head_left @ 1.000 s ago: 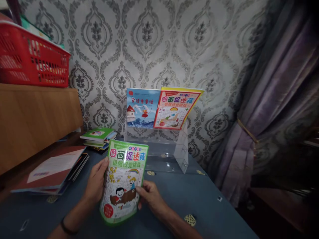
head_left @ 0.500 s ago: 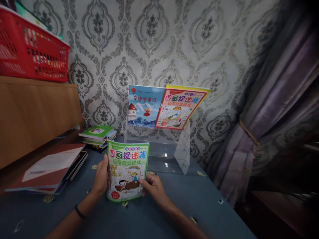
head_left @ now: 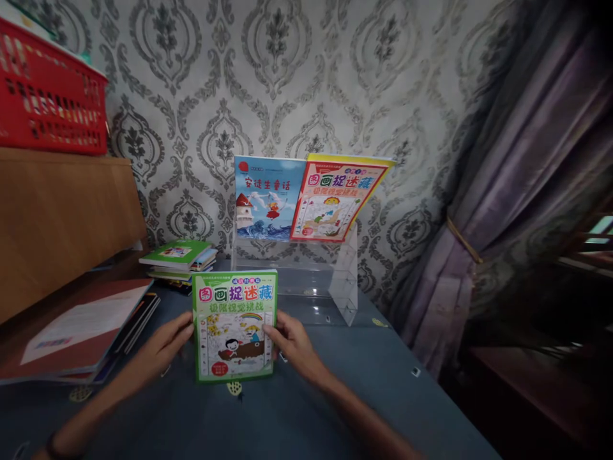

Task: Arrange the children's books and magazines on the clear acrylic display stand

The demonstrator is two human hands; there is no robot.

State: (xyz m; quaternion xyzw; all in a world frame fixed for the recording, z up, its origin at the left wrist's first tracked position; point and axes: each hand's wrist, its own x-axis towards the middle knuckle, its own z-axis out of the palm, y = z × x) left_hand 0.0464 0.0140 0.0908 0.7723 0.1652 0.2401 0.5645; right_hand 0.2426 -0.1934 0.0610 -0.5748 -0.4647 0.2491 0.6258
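Note:
Upright in front of me is a green-bordered picture book (head_left: 235, 332), its cover facing me. My right hand (head_left: 293, 338) grips its right edge, thumb on the cover and fingers behind. At the left edge, my left hand (head_left: 176, 332) closes against the book, some fingertips hidden by it. Beyond stands a clear acrylic rack (head_left: 345, 287). On its top tier are a blue storybook (head_left: 265, 204) and, at the right, a red-bordered picture book (head_left: 330, 207), tilted, with a yellow edge showing behind it.
Left on the blue tablecloth (head_left: 335, 396) lie a stack of books with a green one (head_left: 177, 252) on top and a pile with a reddish-brown cover (head_left: 48, 358). A red basket (head_left: 57, 96) sits on a wooden cabinet (head_left: 62, 217). A purple curtain (head_left: 445, 300) hangs at right.
The green-bordered book has straightened from a slight bend and faces me more squarely. My left hand has shifted outward along its left edge. The whole view has moved slightly.

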